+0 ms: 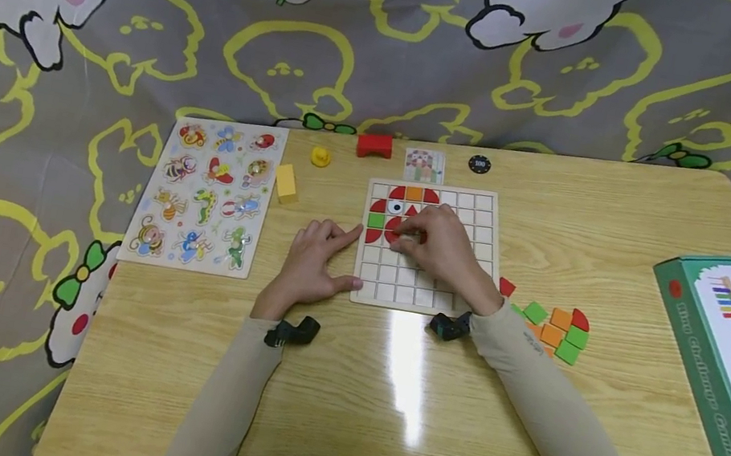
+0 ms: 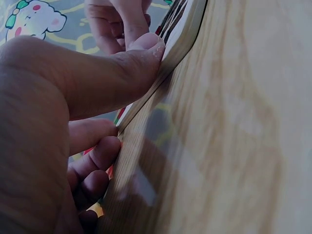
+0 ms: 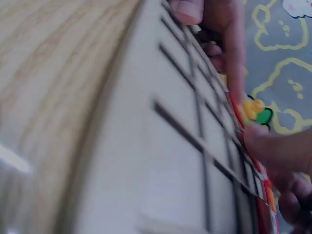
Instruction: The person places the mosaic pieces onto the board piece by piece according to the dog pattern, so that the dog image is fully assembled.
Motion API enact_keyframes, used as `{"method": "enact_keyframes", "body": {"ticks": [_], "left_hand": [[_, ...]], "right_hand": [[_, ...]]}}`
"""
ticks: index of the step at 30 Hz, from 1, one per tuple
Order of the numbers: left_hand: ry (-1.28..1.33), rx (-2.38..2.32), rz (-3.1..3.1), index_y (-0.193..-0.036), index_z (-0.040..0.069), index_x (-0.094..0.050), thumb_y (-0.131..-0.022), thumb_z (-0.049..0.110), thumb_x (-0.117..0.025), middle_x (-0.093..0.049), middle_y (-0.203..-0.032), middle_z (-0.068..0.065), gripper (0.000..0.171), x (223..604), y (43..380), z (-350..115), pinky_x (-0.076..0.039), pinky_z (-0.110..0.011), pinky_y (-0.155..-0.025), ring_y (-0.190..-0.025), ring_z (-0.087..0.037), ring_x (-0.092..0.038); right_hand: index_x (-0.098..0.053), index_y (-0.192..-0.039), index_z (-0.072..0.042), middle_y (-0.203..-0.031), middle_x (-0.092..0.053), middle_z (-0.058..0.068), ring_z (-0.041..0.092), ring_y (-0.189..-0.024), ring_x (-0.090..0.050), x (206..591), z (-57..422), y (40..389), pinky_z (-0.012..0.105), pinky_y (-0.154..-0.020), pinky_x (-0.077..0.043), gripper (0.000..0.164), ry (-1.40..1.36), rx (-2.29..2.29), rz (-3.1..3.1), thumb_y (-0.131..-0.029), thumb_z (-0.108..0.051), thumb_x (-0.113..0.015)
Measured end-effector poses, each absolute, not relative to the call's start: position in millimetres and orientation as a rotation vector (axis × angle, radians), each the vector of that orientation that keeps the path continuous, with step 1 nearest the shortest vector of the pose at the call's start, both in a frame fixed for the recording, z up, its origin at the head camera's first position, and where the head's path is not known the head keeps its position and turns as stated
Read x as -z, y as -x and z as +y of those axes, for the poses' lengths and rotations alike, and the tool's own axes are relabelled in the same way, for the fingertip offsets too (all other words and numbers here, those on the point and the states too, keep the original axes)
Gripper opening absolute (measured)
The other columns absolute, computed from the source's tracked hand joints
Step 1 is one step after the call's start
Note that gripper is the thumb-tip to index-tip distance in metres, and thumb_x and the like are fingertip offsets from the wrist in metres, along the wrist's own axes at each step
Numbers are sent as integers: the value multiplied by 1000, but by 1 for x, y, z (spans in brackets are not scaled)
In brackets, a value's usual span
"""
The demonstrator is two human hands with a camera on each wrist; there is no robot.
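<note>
A wooden grid board (image 1: pixel 376 290) lies on the table, with red, green and orange tiles and a white eye tile (image 1: pixel 395 206) set in its upper left cells. My left hand (image 1: pixel 313 264) is at the board's left side, thumb and forefinger touching its edge; in the left wrist view the thumb (image 2: pixel 122 68) lies along the rim. Over the board, my right hand (image 1: pixel 444 250) pinches a red quarter-circle tile (image 1: pixel 391 237) between thumb and forefinger. The right hand covers several cells. A small pattern card (image 1: pixel 424 166) lies just behind the board.
Loose tiles (image 1: pixel 550 336) lie right of the board, partly under the right forearm. An insect puzzle board (image 1: pixel 205 196), yellow block (image 1: pixel 286 183), toy duck (image 1: pixel 321 157), red block (image 1: pixel 375 146) and black chip (image 1: pixel 479 164) sit around. A game box (image 1: pixel 712 387) is at right.
</note>
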State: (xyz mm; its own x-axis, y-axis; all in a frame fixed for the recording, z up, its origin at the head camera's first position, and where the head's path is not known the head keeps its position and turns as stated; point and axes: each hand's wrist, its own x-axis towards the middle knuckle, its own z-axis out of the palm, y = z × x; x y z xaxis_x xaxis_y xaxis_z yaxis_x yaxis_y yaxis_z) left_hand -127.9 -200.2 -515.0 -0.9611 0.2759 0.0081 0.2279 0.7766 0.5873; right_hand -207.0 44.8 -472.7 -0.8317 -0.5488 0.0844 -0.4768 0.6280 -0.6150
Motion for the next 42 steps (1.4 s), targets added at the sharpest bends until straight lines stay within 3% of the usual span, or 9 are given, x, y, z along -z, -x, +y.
{"method": "enact_keyframes", "body": {"ticks": [7,13,18,24,31,38,42], "left_hand": [[-395,-947,2879,-153,29,-37,-77,56,-77,-46,-113,2,91,516,128,-197,-25,-35,-86,-100,-19,-34],[-374,-958,2881,-153,30,-37,-76,54,-78,-46,-113,2,90,516,126,-198,-26,-36,-86,-100,-19,-34],[-358,-955,2889,-153,30,-38,-76,52,-78,-46,-114,1,90,515,124,-201,-26,-37,-86,-101,-20,-35],[-370,-979,2886,-153,29,-39,-77,51,-78,-46,-114,0,88,514,123,-198,-25,-37,-84,-100,-21,-34],[-374,-980,2877,-152,29,-40,-77,50,-79,-46,-114,0,88,512,124,-193,-25,-36,-85,-100,-21,-35],[-384,-959,2874,-153,30,-37,-78,52,-78,-46,-114,0,88,513,125,-192,-26,-36,-86,-100,-20,-35],[-381,-971,2881,-153,29,-38,-77,51,-78,-46,-115,0,89,513,124,-195,-26,-37,-86,-100,-20,-35]], "right_hand": [[-79,-101,-10,-91,-72,5,23,-83,-59,458,106,205,38,-77,-39,22,834,1072,2768,-81,-21,-82],[-78,-104,-14,-96,-72,4,22,-90,-62,451,191,190,38,-80,-43,25,590,919,2764,-82,-24,-82],[-76,-107,-16,-96,-72,0,19,-88,-63,448,234,170,33,-75,-46,26,577,819,2706,-83,-23,-81],[-77,-105,-15,-102,-73,1,18,-88,-64,456,248,159,29,-72,-49,23,677,823,2645,-82,-15,-81],[-75,-99,-15,-88,-69,-3,14,-81,-60,461,248,161,27,-72,-47,19,639,769,2738,-83,-23,-81],[-73,-108,-14,-91,-68,-1,17,-84,-59,457,263,157,34,-76,-44,36,575,728,2791,-79,-32,-84],[-74,-103,-14,-92,-69,0,19,-85,-59,452,271,155,37,-75,-42,31,609,647,2797,-79,-31,-84]]}}
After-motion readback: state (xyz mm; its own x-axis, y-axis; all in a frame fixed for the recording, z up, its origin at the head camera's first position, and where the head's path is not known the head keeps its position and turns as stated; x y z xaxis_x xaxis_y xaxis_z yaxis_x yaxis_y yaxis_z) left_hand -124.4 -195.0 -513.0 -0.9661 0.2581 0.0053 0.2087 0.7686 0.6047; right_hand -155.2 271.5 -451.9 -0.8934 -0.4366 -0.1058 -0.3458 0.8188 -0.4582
